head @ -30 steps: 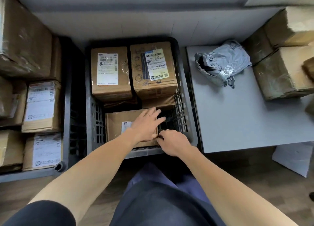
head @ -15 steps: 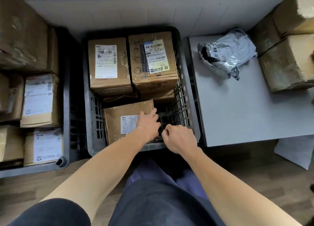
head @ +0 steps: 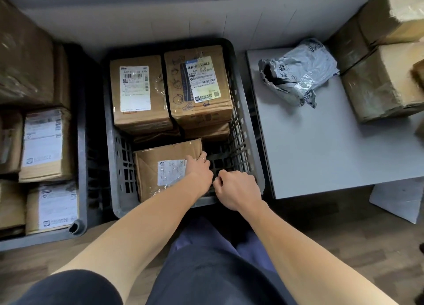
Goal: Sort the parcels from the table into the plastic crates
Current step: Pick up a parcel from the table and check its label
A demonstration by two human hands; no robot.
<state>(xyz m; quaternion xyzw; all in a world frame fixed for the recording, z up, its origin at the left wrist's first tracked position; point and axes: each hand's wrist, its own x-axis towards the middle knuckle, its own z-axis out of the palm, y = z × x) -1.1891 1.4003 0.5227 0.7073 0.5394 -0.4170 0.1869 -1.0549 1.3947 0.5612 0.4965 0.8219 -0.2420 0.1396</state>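
- Gripping the right edge of a brown parcel (head: 149,164), the left hand (head: 199,171) has its fingers curled down over that edge, with a ring on one finger.
- That parcel lies in the near-left corner of the grey crate (head: 239,130) with its white label facing up. Its far edge sits close to the boxes behind it.
- Just beside the left hand, the right hand (head: 236,190) hangs over the crate's near-right corner. Its fingers are curled and the thumb meets the forefinger — whether they pinch anything I cannot tell.
- Along the crate's far edge stand two labelled boxes side by side, the left box (head: 137,91) and the right box (head: 197,84). Each rests on another carton beneath it.
- In the crate's near-right corner, right of the parcel, the lattice walls show.
- A grey table (head: 321,155) stands just right of the crate. A crumpled grey mailer bag (head: 296,72) lies near its far-left corner.
- Taped cardboard boxes (head: 385,82) are stacked along the table's right edge, apart from the bag.
- Left of the grey crate is a second crate (head: 81,144) — packed with labelled cartons (head: 46,144).
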